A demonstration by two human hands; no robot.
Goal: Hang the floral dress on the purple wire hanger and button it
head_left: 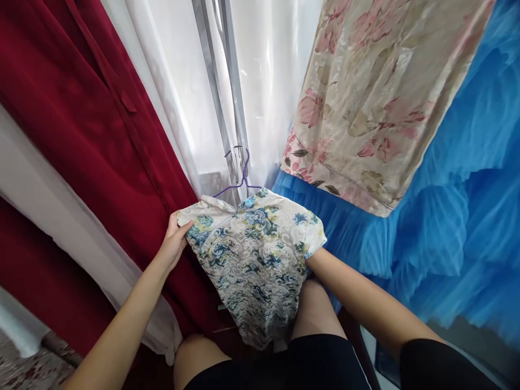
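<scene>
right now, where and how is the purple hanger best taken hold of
Probably by the neck of the purple hanger, just below its hook, from the near side: that part shows above the floral garment, which hides the arms' ends, and metal poles rise behind it.

Red cloth [101,103] hanging at left, pale cloth [65,208] between its folds, white curtain [276,70] behind grey metal poles [212,65], pink-flowered beige fabric [365,92] at right, overlapping blue ruffled tulle [483,216].

Purple hanger [245,176], floral top [255,249] w/ short slvs on it, hook [247,157] up
</scene>
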